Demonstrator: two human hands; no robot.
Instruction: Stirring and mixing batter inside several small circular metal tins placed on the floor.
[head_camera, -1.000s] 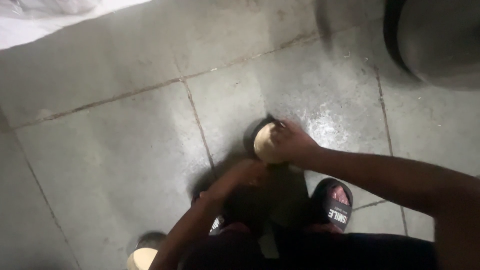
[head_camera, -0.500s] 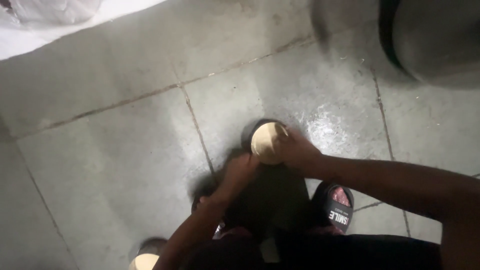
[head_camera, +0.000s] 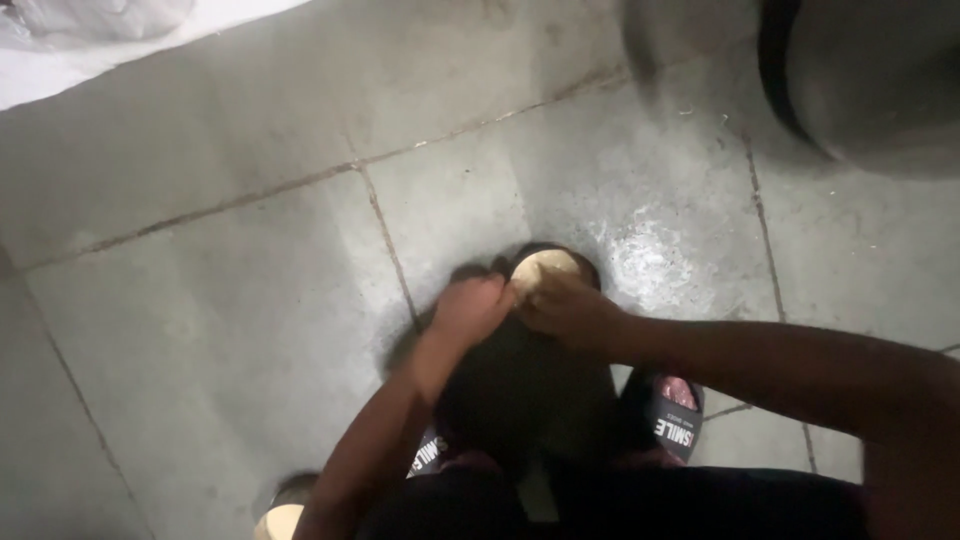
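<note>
A round tan object (head_camera: 545, 266) with a dark rim sits low over the grey tiled floor, at the far end of a dark bulky thing (head_camera: 525, 390) between my feet. My right hand (head_camera: 568, 306) grips the near right side of the round object. From the left, my left hand (head_camera: 472, 310) closes on its near edge, fingers touching those of the right hand. What the round object is cannot be told in the dim light.
Black slippers are on my feet (head_camera: 672, 416). A second tan round piece (head_camera: 280, 522) lies at the bottom left. A large dark round container (head_camera: 870, 80) stands at the top right. A wet patch (head_camera: 650, 265) shines on the tile. White sheeting (head_camera: 90, 40) lies at the top left.
My left hand has risen from lower down and now meets the right hand on the round tan object. The right hand has stayed on it.
</note>
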